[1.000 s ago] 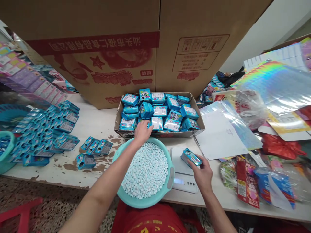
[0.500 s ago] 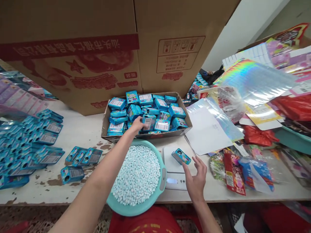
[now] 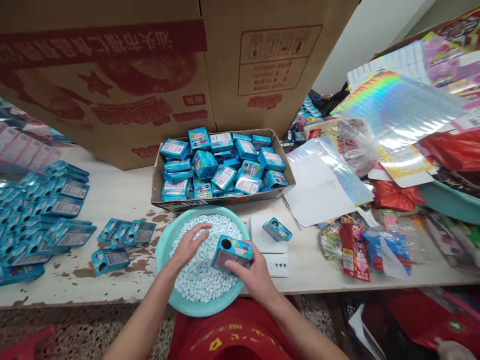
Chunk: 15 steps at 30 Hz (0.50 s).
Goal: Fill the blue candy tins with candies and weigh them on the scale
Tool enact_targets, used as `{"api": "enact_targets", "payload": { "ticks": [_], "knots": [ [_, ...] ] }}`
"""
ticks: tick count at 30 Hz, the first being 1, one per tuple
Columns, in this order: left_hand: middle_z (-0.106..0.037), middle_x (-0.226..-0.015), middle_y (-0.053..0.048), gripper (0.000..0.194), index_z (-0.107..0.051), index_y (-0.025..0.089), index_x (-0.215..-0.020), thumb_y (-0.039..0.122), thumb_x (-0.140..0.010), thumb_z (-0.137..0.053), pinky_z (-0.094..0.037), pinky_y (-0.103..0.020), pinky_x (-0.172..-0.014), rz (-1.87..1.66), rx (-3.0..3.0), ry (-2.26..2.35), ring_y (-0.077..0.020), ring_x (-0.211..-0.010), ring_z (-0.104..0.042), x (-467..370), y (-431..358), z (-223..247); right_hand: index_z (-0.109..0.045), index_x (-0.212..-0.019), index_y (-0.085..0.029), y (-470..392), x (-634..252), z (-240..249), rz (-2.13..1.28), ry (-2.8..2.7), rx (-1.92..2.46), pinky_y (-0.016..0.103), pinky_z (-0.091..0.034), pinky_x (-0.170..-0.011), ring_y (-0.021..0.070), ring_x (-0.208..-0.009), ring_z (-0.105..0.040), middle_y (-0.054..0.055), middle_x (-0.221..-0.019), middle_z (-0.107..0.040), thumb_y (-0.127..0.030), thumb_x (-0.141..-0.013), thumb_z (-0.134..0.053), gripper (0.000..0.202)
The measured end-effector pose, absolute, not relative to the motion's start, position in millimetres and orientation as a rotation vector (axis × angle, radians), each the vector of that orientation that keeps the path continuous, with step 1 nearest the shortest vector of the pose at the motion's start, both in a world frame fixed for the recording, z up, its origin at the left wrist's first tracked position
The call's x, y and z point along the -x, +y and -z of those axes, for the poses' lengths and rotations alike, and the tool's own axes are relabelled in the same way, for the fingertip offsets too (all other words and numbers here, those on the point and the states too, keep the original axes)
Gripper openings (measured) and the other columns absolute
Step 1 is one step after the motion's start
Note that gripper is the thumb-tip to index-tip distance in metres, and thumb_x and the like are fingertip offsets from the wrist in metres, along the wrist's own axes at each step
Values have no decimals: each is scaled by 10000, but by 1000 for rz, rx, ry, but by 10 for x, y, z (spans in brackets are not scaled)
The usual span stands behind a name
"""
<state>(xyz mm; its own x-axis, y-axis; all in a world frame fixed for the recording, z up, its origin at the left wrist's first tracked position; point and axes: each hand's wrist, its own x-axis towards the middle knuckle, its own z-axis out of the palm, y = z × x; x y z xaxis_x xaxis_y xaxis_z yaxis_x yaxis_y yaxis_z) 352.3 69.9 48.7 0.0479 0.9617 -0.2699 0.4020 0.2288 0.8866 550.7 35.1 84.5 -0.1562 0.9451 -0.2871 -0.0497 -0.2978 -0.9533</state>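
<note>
My right hand (image 3: 255, 272) grips a blue candy box (image 3: 233, 251) over the right part of a turquoise basin (image 3: 240, 224). A round dark hole shows at one end of that box. My left hand (image 3: 190, 246) hovers above the left part of the basin, fingers apart and holding nothing. Small pale blue and white candies (image 3: 210, 285) fill the basin. Just right of it, a second blue box (image 3: 277, 229) lies on a white scale (image 3: 261, 236). Beyond the basin stands a low cardboard tray (image 3: 225, 200) heaped with similar blue boxes (image 3: 224, 176).
A large carton (image 3: 150, 100) rises behind the tray. On the left lie several loose blue boxes (image 3: 127, 234) and a dense pile of them (image 3: 45, 220). White paper (image 3: 320, 190), shiny film (image 3: 397, 107) and candy packets (image 3: 354, 250) cover the right side.
My left hand has come back from the tray to above the basin. My right hand has moved left from beside the scale and now holds a candy box. The view has shifted slightly.
</note>
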Motion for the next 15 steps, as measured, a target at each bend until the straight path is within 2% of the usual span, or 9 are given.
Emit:
{"api": "enact_targets", "payload": {
  "ticks": [2,4,6,9,12,15],
  "knots": [
    [-600,-1182,-88,320,-629,223,-1052,379,-792,-528,-305,-444,-1036,-622,-1528,1798,-291,-1173,-473,-3422,665,-170,-559,-952,-208,208,-5481,-825,-1702,-1106,1266,316,-528,-738,187,-784,-634,1,-858,-669,-317,-635,-750,386],
    [-570,-1217,-105,363,-599,214,-1110,383,-799,-520,-302,-448,-1029,-461,-1643,1939,-299,-1194,-440,-3458,637,60,-561,-947,-213,102,-5476,-793,-1780,-1140,1251,302,-516,-743,179,-796,-623,-10,-866,-664,-318,-642,-749,374],
    [-576,-1177,-115,383,-588,216,-1120,432,-821,-484,-348,-438,-968,-313,-1651,2004,-301,-1145,-464,-3594,615,167,-570,-925,-210,51,-5483,-754,-1773,-1202,1279,294,-502,-741,175,-799,-605,-12,-859,-656,-336,-664,-735,333],
    [-607,-1069,-124,417,-606,211,-1036,528,-808,-461,-394,-406,-855,-223,-1513,2036,-310,-1037,-526,-3805,603,167,-584,-854,-197,44,-5508,-699,-1658,-1348,1342,280,-481,-702,163,-756,-568,-13,-803,-624,-366,-689,-713,269],
    [-644,-952,-90,360,-625,217,-880,537,-722,-568,-397,-351,-786,-371,-1282,2018,-295,-960,-567,-3883,604,131,-593,-807,-191,66,-5539,-691,-1517,-1493,1394,266,-461,-672,156,-732,-548,-12,-777,-598,-348,-689,-712,229],
    [-603,-687,-13,304,-573,204,-632,484,-604,-687,-395,-279,-689,-744,-896,1853,-222,-779,-575,-3885,588,113,-601,-864,-198,107,-5581,-737,-1398,-1548,1431,271,-463,-689,167,-758,-571,-2,-818,-613,-331,-703,-695,229]
  ]
}}
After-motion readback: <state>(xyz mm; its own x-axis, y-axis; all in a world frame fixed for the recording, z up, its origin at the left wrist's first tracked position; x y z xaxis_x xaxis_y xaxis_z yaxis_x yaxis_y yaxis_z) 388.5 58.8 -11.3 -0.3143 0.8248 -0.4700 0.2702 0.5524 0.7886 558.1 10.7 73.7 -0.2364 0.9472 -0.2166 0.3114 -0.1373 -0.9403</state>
